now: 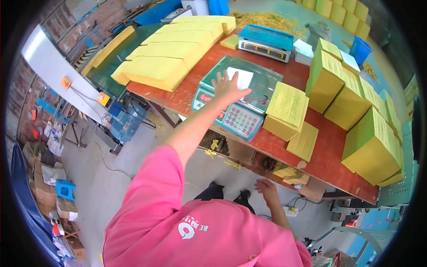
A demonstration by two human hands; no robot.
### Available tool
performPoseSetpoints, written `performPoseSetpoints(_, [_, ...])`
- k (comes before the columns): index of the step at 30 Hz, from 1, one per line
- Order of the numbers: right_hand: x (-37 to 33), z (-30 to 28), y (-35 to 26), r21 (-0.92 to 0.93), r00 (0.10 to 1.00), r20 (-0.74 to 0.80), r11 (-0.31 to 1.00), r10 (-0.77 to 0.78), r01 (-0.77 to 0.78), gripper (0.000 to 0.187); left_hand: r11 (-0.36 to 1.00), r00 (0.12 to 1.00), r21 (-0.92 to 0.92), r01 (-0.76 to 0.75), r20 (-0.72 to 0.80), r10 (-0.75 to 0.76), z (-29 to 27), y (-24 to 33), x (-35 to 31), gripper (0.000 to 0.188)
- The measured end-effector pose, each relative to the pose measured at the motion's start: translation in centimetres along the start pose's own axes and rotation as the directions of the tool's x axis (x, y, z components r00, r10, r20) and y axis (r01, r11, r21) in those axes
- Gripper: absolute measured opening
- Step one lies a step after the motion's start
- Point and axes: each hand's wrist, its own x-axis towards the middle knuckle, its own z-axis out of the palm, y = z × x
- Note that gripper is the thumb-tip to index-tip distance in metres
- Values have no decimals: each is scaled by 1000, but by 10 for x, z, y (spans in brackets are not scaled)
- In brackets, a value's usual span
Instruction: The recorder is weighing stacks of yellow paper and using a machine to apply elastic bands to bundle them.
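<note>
My left hand point(229, 90) reaches over the glassy green pan of a digital weighing scale point(242, 120), fingers spread. Under or just beyond its fingertips lies a white slip of paper point(243, 78); whether they touch it I cannot tell. My right hand point(266, 190) hangs in front of the table's near edge, loosely bent and holding nothing I can see. Right of the scale stands a stack of yellow embossed paper sheets point(287, 107), with a thinner yellow piece point(303, 141) lying beside it.
Long rows of yellow paper stacks point(164, 66) fill the red table's point(327, 160) left end. Taller yellow stacks point(373, 147) crowd its right. Behind sits a second scale point(267, 39) with a blue pan. A blue bin point(359, 51) stands beyond. Scraps lie on the shelf below.
</note>
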Motion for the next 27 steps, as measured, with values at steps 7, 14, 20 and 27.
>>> performPoseSetpoints(7, [36, 44, -100, 119, 991, 104, 990, -83, 71, 27, 998, 996, -16, -58, -65, 57, 26, -13, 11, 83])
performPoseSetpoints(14, [64, 85, -179, 220, 959, 186, 960, -214, 172, 27, 963, 987, -221, -153, -89, 136, 24, -29, 13, 70])
performPoseSetpoints(20, [109, 98, -267, 154, 899, -50, 886, -435, 438, 29, 929, 966, -279, -242, -158, 204, 24, -48, 15, 56])
performPoseSetpoints(27, [178, 105, -315, 197, 930, -130, 911, -343, 363, 37, 829, 937, -437, -349, -166, 307, 14, -60, 24, 25])
